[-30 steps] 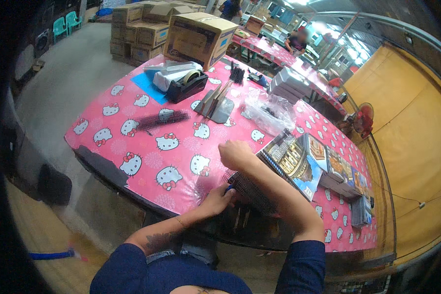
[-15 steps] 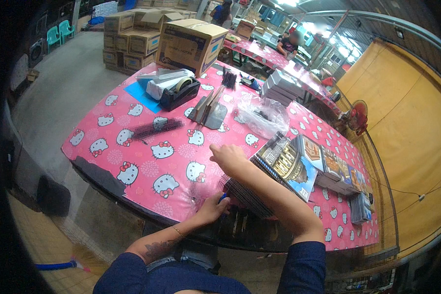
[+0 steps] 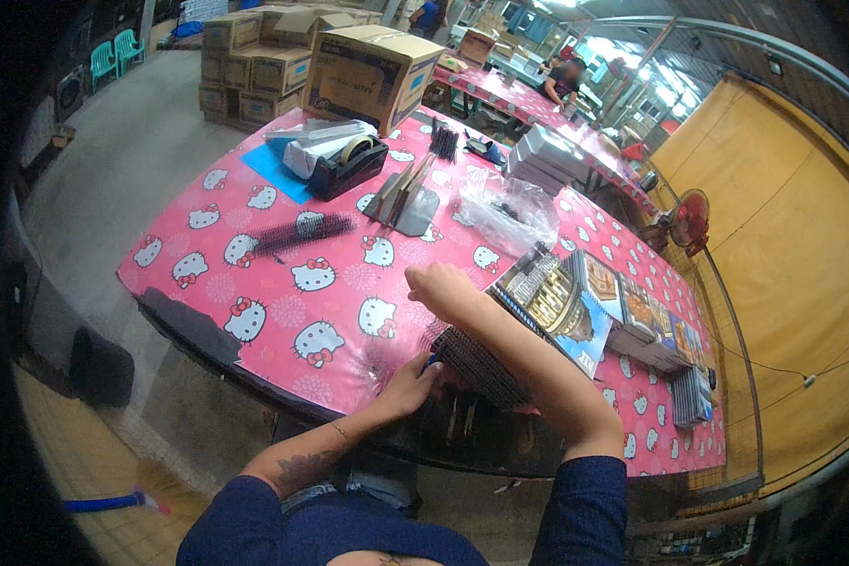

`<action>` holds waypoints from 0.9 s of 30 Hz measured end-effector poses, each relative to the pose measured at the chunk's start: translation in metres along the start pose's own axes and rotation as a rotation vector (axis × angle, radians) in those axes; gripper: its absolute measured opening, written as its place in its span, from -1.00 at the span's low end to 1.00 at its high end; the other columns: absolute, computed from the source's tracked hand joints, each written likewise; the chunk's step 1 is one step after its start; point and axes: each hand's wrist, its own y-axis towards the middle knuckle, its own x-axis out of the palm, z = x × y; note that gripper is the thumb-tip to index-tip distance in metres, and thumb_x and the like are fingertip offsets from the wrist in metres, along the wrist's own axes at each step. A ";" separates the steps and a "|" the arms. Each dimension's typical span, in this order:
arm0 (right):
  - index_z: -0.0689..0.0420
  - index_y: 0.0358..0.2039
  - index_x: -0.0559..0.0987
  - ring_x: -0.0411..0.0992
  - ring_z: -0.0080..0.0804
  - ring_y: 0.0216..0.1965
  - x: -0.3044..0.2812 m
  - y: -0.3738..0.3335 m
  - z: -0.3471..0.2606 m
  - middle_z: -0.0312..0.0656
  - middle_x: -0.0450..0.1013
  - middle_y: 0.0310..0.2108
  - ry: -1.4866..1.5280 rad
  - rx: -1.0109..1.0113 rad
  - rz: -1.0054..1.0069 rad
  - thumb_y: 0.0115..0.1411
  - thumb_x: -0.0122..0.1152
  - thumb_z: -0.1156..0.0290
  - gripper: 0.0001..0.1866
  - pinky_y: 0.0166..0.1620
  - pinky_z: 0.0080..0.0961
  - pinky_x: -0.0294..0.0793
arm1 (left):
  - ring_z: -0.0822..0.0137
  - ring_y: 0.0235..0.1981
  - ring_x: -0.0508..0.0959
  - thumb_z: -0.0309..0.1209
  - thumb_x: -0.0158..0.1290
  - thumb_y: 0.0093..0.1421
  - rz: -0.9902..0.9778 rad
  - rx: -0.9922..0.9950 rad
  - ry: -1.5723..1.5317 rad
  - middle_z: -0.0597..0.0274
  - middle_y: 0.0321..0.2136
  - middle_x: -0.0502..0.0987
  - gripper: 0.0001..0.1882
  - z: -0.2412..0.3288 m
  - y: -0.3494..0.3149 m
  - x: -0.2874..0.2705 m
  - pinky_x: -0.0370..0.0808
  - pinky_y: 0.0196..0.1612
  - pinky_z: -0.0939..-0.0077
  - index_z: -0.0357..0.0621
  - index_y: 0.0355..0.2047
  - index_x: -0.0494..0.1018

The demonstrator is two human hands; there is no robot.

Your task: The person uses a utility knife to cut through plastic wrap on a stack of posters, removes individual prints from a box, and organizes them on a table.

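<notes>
My left hand (image 3: 413,385) is closed at the table's near edge, round something with a small blue part (image 3: 432,360); the rest of it is hidden. Right beside it lies a stack of black spiral binding coils (image 3: 481,366), partly under my right forearm. Over the table, beyond the coils, my right hand (image 3: 441,289) has its fingers curled together; whatever they hold, if anything, does not show. A spiral-bound book (image 3: 561,307) with a building on its cover lies just right of that forearm. Another black coil bundle (image 3: 302,236) rests farther left.
The pink patterned tablecloth (image 3: 340,278) carries a tape dispenser (image 3: 349,168), a metal stand (image 3: 404,203), a clear plastic bag (image 3: 509,215) and stacked books (image 3: 656,330). A large carton (image 3: 368,80) stands at the far edge. A person (image 3: 564,83) sits at a farther table.
My left hand has moved slightly forward with the blue-parted thing, closer to the coils. The right hand stays in nearly the same place, fingers still curled.
</notes>
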 end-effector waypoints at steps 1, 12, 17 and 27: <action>0.20 -0.33 0.54 0.53 0.07 -0.34 -0.001 0.001 0.000 0.07 0.51 -0.44 -0.015 -0.007 -0.023 0.09 0.27 0.23 -0.71 -0.31 -0.08 0.52 | 0.19 -0.42 0.61 -0.22 -0.10 0.33 0.001 0.000 0.000 -0.01 -0.45 0.55 -0.67 -0.001 0.000 0.000 0.50 -0.27 0.28 -0.31 -0.19 0.37; 0.12 -0.31 0.65 0.56 -0.11 -0.25 -0.006 0.001 -0.003 -0.04 0.57 -0.32 -0.304 0.069 -0.301 -0.06 0.40 0.20 -0.67 -0.25 -0.22 0.56 | 0.16 -0.43 0.61 -0.16 -0.13 0.34 -0.038 -0.055 -0.043 0.02 -0.49 0.55 -0.63 0.003 0.003 0.003 0.50 -0.30 0.25 -0.29 -0.20 0.40; 0.09 -0.26 0.65 0.55 -0.17 -0.13 -0.005 0.005 -0.004 -0.07 0.57 -0.19 -0.328 0.100 -0.425 0.00 0.28 0.37 -0.75 -0.13 -0.22 0.55 | 0.10 -0.23 0.57 -0.18 -0.15 0.34 0.058 0.003 0.071 -0.07 -0.29 0.56 -0.59 0.002 0.009 0.001 0.45 -0.13 0.22 -0.30 -0.06 0.40; 0.05 -0.20 0.64 0.54 -0.23 -0.11 -0.008 0.006 -0.005 -0.14 0.57 -0.17 -0.401 0.101 -0.498 -0.07 0.44 0.21 -0.61 -0.16 -0.25 0.55 | 0.03 -0.09 0.54 -0.15 -0.19 0.35 -0.037 -0.039 0.019 -0.17 -0.17 0.54 -0.52 0.015 0.014 -0.005 0.38 0.01 0.22 -0.33 0.03 0.37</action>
